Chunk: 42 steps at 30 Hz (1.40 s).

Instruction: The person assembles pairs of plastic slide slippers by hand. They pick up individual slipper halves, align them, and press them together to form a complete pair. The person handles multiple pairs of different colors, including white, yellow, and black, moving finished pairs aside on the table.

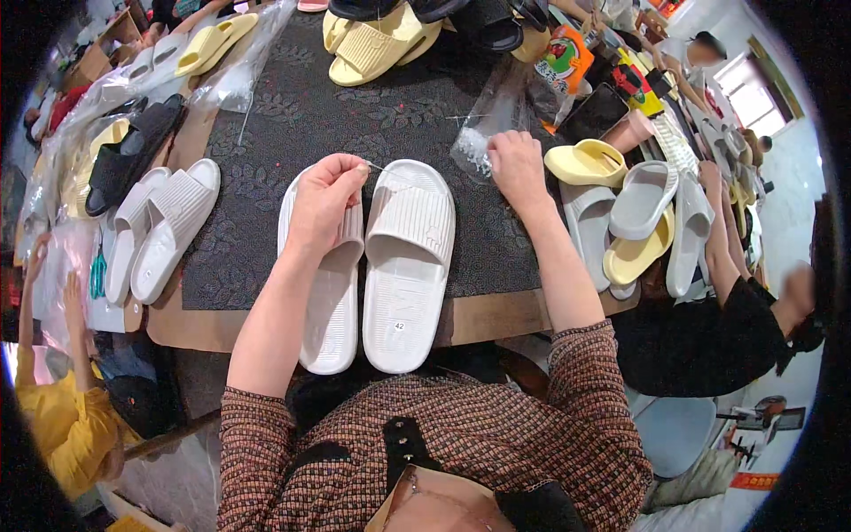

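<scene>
left hand pinches a thin thread or pin over the strap of the left white slipper, fingers closed on it. right hand is curled on a clear plastic bag on the dark mat. the right white slipper lies just beside its mate, heels at the desk's near edge.

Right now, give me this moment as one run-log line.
left hand: pinching thin tag pin over left white slipper | right hand: on clear plastic bag | right white slipper: flat on dark mat
</scene>
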Motion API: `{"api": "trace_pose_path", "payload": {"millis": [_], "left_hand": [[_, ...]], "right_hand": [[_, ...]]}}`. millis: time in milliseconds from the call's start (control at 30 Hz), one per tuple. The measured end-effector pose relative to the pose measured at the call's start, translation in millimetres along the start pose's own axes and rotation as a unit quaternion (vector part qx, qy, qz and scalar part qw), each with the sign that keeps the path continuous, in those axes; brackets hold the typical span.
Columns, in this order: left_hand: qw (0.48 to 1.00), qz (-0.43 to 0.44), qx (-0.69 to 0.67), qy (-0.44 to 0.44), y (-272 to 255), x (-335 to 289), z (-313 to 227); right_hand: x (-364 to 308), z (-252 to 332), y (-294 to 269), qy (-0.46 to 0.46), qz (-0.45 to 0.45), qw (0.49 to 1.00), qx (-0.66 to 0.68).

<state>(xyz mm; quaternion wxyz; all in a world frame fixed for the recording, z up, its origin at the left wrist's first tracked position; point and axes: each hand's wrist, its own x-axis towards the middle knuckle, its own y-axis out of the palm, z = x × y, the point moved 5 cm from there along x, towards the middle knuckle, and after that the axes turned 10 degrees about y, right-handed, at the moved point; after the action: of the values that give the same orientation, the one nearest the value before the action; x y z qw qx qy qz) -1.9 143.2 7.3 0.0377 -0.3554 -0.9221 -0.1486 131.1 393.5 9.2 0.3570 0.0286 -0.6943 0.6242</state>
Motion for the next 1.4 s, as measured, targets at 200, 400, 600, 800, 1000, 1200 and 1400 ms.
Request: {"api": "trace_pose_path", "payload": {"millis": [200, 400, 600, 800, 1000, 1200, 1400], "left_hand": [[1.0, 0.008, -0.023, 0.009, -3, 1, 3], [0.999, -0.026, -0.022, 0.014, -6, 0, 0], [0.995, -0.035, -0.089, 0.018, -9, 5, 12], [0.997, -0.061, -0.033, 0.014, -10, 4, 6], [0.937, -0.013, 0.275, 0.215, -19, -19, -43], [0.886, -0.01, 0.433, 0.167, -57, -69, -34], [0.902, -0.026, 0.411, 0.133, -65, -86, -33]], "right_hand": [[1, 15, -29, -0.029, -0.044, 0.995, 0.085], [-31, 49, -7, -0.055, 0.207, 0.97, 0.115], [-19, 22, -9, -0.04, -0.013, 0.999, 0.008], [-16, 10, 5, -0.023, 0.042, 0.998, -0.044], [-27, 12, -21, -0.005, 0.013, 0.999, 0.047], [-36, 34, -51, -0.017, 0.013, 0.984, 0.175], [-50, 83, -57, -0.041, 0.134, 0.91, 0.391]]}}
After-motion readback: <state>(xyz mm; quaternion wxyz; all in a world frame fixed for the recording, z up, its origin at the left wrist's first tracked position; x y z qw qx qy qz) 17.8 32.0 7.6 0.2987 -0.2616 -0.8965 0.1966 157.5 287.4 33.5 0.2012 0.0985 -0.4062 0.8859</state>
